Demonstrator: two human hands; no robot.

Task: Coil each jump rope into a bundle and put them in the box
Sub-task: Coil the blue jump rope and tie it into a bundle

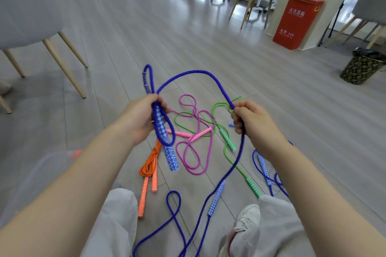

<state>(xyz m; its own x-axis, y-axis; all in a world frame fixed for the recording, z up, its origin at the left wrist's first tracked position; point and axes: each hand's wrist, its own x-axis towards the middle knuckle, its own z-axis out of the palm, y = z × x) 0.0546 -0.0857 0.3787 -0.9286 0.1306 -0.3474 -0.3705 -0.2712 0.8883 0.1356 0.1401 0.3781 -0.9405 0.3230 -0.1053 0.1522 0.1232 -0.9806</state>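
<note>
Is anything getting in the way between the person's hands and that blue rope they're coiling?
Nothing visible does. The left hand already grips the blue rope with its handle, and the right hand pinches the cord. No box is in view.

I see both bare forearms reaching forward and down from the bottom corners, hands raised level with each other and held apart. My left hand (142,118) is palm inward, fingers and thumb curled closed around what it grips. My right hand (251,120) is also closed, fingers curled, knuckles turned outward. Below, my knees in pale trousers and one light shoe show.
</note>
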